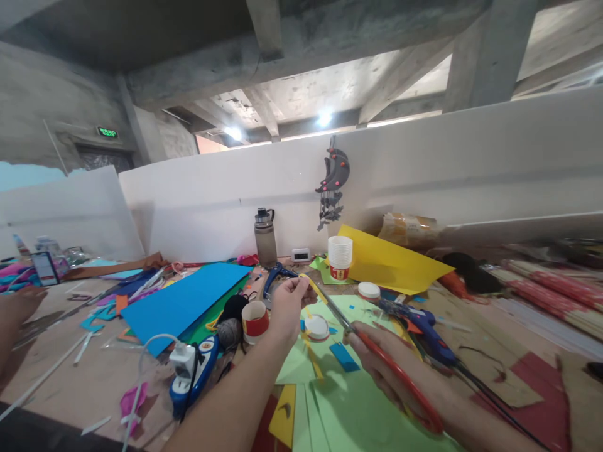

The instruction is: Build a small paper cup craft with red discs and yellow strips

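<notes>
The scissors (pixel 380 356) have metal blades and a red handle. They are held raised and tilted, blade tips directed forward and to the left, handle loops toward the lower right. The yellow paper strip (pixel 318 291) is narrow and flat. It is held up at its far end and extends diagonally toward the blades, meeting them near the tips. Blade opening cannot be determined.

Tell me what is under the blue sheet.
The blue sheet has a green sheet showing along its right edge; whatever lies under its middle is covered.
</notes>
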A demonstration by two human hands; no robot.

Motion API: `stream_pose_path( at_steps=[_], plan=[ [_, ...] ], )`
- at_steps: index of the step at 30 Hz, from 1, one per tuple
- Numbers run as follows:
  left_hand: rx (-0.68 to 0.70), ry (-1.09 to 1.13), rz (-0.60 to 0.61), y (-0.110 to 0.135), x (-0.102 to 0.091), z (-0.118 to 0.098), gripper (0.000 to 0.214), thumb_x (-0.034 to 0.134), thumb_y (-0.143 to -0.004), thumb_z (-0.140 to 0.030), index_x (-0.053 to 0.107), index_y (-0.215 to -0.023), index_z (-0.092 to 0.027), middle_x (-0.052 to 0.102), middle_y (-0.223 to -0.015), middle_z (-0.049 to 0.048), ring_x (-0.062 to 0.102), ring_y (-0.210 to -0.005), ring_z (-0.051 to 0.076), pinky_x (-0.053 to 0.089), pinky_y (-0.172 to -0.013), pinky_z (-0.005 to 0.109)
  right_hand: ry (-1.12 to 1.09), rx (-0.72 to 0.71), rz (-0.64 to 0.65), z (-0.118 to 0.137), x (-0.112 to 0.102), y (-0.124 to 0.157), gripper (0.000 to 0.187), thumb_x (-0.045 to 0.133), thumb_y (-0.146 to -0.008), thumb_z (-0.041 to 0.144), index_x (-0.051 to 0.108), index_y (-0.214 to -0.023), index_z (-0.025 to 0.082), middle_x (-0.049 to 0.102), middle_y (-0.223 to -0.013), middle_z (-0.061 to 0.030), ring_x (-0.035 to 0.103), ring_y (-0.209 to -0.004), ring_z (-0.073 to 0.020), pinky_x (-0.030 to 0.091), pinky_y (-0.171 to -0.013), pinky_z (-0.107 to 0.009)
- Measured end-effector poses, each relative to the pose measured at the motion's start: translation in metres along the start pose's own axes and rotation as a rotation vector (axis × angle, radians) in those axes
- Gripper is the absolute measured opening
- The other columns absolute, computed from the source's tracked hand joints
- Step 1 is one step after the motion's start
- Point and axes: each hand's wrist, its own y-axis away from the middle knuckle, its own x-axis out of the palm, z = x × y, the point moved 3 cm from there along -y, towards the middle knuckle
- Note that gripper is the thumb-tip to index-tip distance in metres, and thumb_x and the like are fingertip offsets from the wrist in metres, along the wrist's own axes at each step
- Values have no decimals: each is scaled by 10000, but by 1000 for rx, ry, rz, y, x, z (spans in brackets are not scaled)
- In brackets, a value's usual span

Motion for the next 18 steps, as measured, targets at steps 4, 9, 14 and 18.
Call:
stream_pose_path(
  at_steps=[4, 9, 14, 18],
  plan=[
    [9, -14, 3, 0, 0, 1, 289, 728, -607, -366, 591, -663, -118, 592, -570, 18, 557, -522, 99, 446, -553, 235, 18, -30, -37, -1, -3, -1, 338, 466, -788, 551, 401, -746, 222, 343, -515, 84, 307, -348, -45, 262, -291, -147],
    [24, -11, -10, 0, 1, 2, 293, 729, -602, -372, 594, -660, -119, 582, -565, 7, 541, -513, 87, 446, -560, 235, 12, -6, -31, 0, -2, -2, 372, 480, -763, 588, 423, -744, 220, 337, -494, 90, 301, -331, -42, 243, -277, -146],
    [35, -12, -5, 0, 1, 2, 304, 728, -601, -386, 602, -668, -118, 583, -573, 11, 536, -512, 86, 444, -560, 238, -2, -5, -26, 4, 0, 0, 386, 525, -739, 580, 397, -703, 217, 322, -477, 98, 275, -322, -34, 214, -283, -148],
    [46, -22, 6, 0, 0, 3, 295, 711, -624, -389, 603, -679, -121, 574, -571, 5, 528, -509, 85, 445, -569, 243, 8, -12, -42, 7, -1, 1, 398, 535, -731, 581, 390, -672, 216, 322, -464, 88, 292, -343, -44, 223, -303, -163]
  ],
)
